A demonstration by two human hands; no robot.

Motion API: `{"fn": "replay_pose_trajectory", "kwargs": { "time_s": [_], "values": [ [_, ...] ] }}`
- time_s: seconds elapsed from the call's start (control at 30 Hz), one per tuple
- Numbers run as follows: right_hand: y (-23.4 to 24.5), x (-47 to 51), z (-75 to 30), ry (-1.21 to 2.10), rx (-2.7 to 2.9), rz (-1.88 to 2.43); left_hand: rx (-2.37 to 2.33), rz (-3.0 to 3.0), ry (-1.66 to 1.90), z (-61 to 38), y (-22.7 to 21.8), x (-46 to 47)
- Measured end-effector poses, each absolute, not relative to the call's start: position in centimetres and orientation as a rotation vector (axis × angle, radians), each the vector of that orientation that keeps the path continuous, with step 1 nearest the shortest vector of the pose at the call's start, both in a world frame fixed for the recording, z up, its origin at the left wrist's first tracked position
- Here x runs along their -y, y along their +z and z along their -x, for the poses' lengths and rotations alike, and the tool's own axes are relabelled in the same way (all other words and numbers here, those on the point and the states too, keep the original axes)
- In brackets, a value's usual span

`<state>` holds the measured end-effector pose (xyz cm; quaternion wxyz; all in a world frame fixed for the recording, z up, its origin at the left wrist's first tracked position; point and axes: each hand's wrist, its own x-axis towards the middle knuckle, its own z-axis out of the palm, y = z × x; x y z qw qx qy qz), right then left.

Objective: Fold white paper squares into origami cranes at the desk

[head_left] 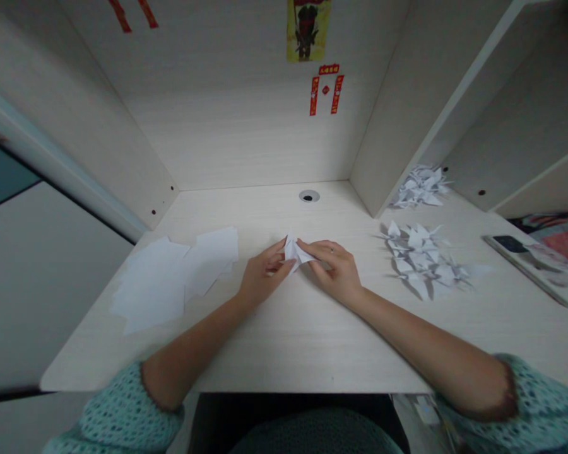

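One part-folded paper (pixel 291 249) is pinched in closed fingertips by left hand (pixel 259 272) and right hand (pixel 337 268), mid-desk (pixel 312 353). Folded pieces (pixel 419 247) are heaped at right, seemingly done; flat sheets (pixel 154 284) are left unfolded at left.

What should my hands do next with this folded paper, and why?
I'd probably pinch the folded paper flatter: your left hand and right hand both hold it, its flaps look spread, and the paper pieces on the right have slender points.
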<state>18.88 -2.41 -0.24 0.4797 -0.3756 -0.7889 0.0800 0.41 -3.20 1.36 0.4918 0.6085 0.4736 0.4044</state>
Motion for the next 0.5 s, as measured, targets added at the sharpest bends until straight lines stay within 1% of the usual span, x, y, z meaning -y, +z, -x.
{"fn": "replay_pose_trajectory", "kwargs": {
  "time_s": [0.27,0.5],
  "values": [
    [-0.15,2.40,-18.76,0.289,2.012,0.819,-1.125,-1.592,1.024,-0.44,1.20,3.27],
    [-0.38,2.37,-18.71,0.265,2.090,0.820,-1.186,-1.606,1.016,-0.42,1.59,3.29]
  ]
}}
